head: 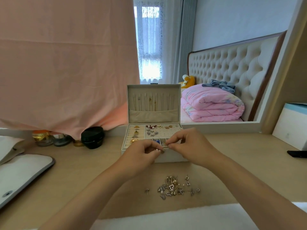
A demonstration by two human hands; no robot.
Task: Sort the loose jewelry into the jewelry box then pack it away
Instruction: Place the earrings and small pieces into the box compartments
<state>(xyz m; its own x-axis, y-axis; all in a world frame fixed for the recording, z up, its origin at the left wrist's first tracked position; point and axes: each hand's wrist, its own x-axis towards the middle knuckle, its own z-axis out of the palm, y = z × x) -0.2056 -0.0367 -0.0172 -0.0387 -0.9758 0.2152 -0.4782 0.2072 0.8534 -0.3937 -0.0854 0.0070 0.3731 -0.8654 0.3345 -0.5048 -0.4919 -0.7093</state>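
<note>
Jewelry pile lies loose on desk, just in front of open jewelry box. Left hand and right hand both pinch 1 small piece over the box's front compartments. Pieces look light, tiny, tangle-prone, with thin posts. Pick 1 at a time by its body with fingertips; don't drag the clump.

Pale wooden table, jewelry box, loose jewelry, black jar
</note>
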